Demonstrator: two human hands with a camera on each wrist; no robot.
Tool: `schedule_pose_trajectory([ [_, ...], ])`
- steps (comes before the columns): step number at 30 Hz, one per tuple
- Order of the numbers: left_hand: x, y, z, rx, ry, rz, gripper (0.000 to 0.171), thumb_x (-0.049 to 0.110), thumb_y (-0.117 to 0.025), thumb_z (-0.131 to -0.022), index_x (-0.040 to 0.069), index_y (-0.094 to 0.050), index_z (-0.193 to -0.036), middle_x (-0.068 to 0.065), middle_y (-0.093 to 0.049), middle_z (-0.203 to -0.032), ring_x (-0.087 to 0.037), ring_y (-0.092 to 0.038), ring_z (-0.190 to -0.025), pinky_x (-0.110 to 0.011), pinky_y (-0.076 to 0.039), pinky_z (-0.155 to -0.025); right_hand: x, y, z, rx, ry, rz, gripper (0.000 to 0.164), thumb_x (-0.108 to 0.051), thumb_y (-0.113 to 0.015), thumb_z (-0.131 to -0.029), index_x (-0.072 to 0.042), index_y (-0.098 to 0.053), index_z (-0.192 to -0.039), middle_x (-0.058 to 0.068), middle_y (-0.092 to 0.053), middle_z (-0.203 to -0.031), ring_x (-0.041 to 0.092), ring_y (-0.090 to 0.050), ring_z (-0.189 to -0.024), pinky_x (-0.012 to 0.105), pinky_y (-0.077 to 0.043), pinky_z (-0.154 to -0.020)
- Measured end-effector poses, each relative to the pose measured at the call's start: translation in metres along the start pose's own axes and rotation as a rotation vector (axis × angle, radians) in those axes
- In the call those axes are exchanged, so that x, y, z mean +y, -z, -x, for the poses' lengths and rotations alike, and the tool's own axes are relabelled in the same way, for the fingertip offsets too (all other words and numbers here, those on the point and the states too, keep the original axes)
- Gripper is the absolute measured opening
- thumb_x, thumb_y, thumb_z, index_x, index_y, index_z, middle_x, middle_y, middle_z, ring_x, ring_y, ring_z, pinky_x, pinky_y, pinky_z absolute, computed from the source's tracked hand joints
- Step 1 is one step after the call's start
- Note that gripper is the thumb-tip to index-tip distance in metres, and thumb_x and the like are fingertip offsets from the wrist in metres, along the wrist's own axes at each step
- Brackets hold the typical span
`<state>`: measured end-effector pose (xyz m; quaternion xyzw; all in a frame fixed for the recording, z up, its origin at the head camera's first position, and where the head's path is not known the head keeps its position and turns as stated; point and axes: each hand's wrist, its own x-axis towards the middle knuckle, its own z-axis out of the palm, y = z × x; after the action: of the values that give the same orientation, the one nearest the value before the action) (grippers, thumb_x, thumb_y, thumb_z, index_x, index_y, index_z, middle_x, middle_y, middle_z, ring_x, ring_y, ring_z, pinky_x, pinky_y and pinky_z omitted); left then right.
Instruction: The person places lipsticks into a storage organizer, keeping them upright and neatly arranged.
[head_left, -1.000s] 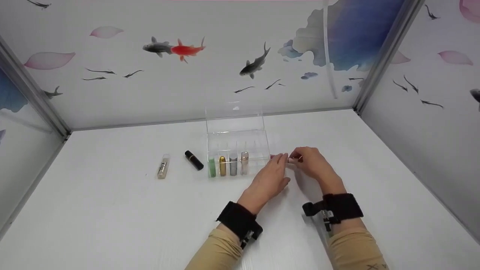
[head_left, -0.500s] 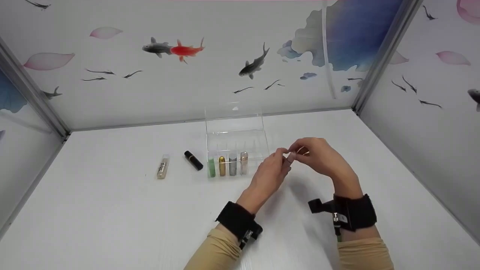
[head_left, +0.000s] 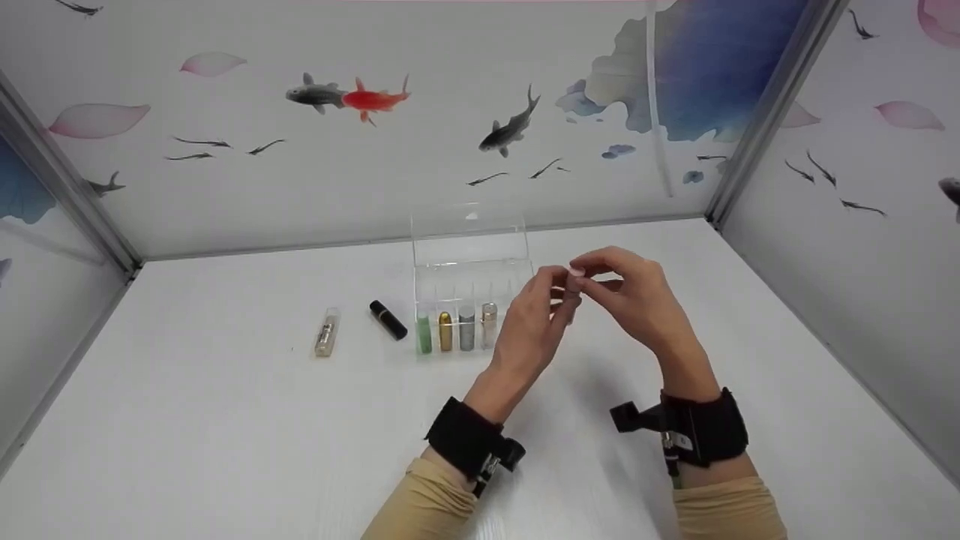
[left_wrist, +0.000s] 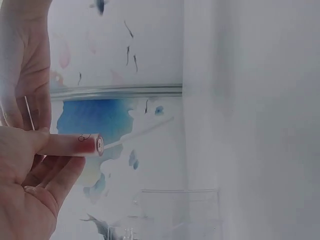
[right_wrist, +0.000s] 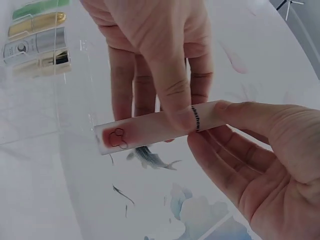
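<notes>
A frosted lip gloss tube [right_wrist: 150,127] with a red bottom end is held upright above the table, just right of the clear case. My left hand [head_left: 529,311] pinches the tube's middle between thumb and fingers. At its top, my right hand [head_left: 636,300] pinches the pale cap end. The left wrist view shows the tube's round red base [left_wrist: 100,145] jutting from the left hand. Beside the hands, the clear plastic case [head_left: 474,262] stands with its lid raised. In its front compartments are a green tube [head_left: 424,334], a gold tube [head_left: 445,331], a silver tube [head_left: 466,330] and a pinkish tube [head_left: 489,322].
Left of the case a black lipstick [head_left: 388,320] lies on the white table [head_left: 225,420]. Farther left lies a clear-capped tube [head_left: 326,334] with a pale gold body. A printed back wall [head_left: 420,165] rises behind the case, with side walls at left and right.
Both hands have lifted the lip gloss tube from beside the case's right edge, upward and away from me. It has turned from lying flat to upright. The case has stayed put.
</notes>
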<state>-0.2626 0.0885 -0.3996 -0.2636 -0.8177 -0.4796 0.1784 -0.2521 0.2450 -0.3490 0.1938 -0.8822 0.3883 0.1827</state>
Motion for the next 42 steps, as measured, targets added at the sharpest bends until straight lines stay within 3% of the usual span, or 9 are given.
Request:
schedule_pose_trajectory([
  [6, 0.002, 0.015, -0.003, 0.067, -0.002, 0.013, 0.032, 0.021, -0.061, -0.100, 0.009, -0.051, -0.128, -0.007, -0.064, -0.120, -0.014, -0.069, -0.110, -0.014, -0.055, -0.088, -0.007, -0.014, -0.002, 0.097, 0.050, -0.034, 0.026, -0.006, -0.071, -0.091, -0.006, -0.069, -0.117, 0.007, -0.072, -0.113, 0.017, -0.069, -0.105, 0.023, -0.059, -0.086],
  [9, 0.001, 0.023, -0.003, 0.083, -0.009, 0.016, 0.034, 0.022, -0.061, -0.100, 0.009, -0.051, -0.129, -0.007, -0.065, -0.119, -0.014, -0.068, -0.111, -0.015, -0.055, -0.089, -0.009, -0.022, -0.003, 0.142, 0.065, -0.067, 0.029, -0.006, -0.072, -0.091, -0.005, -0.068, -0.119, 0.007, -0.071, -0.115, 0.018, -0.069, -0.105, 0.014, -0.056, -0.083],
  [12, 0.000, 0.030, -0.004, 0.083, -0.029, -0.005, 0.035, 0.022, -0.061, -0.100, 0.010, -0.051, -0.131, -0.007, -0.065, -0.118, -0.014, -0.068, -0.111, -0.017, -0.055, -0.089, -0.012, -0.031, -0.004, 0.184, 0.073, -0.090, 0.031, -0.007, -0.072, -0.090, -0.004, -0.067, -0.121, 0.008, -0.071, -0.115, 0.018, -0.069, -0.103, 0.013, -0.055, -0.080],
  [20, -0.008, 0.044, -0.003, 0.059, -0.072, -0.115, 0.038, 0.015, -0.061, -0.100, 0.015, -0.053, -0.137, -0.006, -0.069, -0.117, -0.014, -0.070, -0.108, -0.019, -0.057, -0.088, -0.015, -0.052, -0.005, 0.255, 0.021, -0.178, 0.032, -0.011, -0.072, -0.091, -0.005, -0.065, -0.122, 0.007, -0.071, -0.109, 0.015, -0.070, -0.099, 0.015, -0.057, -0.075],
  [27, -0.011, 0.051, -0.003, 0.049, -0.067, -0.114, 0.031, 0.015, -0.062, -0.099, 0.013, -0.059, -0.130, -0.005, -0.070, -0.117, -0.014, -0.069, -0.111, -0.018, -0.056, -0.089, -0.013, -0.064, -0.006, 0.260, -0.001, -0.252, 0.028, -0.011, -0.072, -0.091, -0.006, -0.067, -0.118, 0.007, -0.071, -0.110, 0.017, -0.069, -0.101, 0.016, -0.058, -0.077],
  [35, -0.016, 0.049, -0.004, 0.056, -0.038, -0.123, 0.025, 0.012, -0.063, -0.097, 0.009, -0.060, -0.122, -0.006, -0.067, -0.117, -0.015, -0.067, -0.113, -0.016, -0.055, -0.091, -0.008, -0.073, -0.006, 0.250, 0.012, -0.206, 0.026, -0.010, -0.071, -0.092, -0.007, -0.067, -0.117, 0.005, -0.071, -0.112, 0.015, -0.069, -0.104, 0.018, -0.059, -0.079],
  [42, -0.023, 0.046, -0.002, 0.033, 0.020, -0.172, 0.022, 0.009, -0.064, -0.097, 0.008, -0.059, -0.118, -0.008, -0.065, -0.118, -0.016, -0.066, -0.114, -0.019, -0.055, -0.092, 0.002, -0.085, -0.007, 0.224, -0.002, -0.167, 0.025, -0.010, -0.070, -0.093, -0.005, -0.066, -0.117, 0.007, -0.071, -0.111, 0.018, -0.070, -0.104, 0.029, -0.061, -0.081],
])
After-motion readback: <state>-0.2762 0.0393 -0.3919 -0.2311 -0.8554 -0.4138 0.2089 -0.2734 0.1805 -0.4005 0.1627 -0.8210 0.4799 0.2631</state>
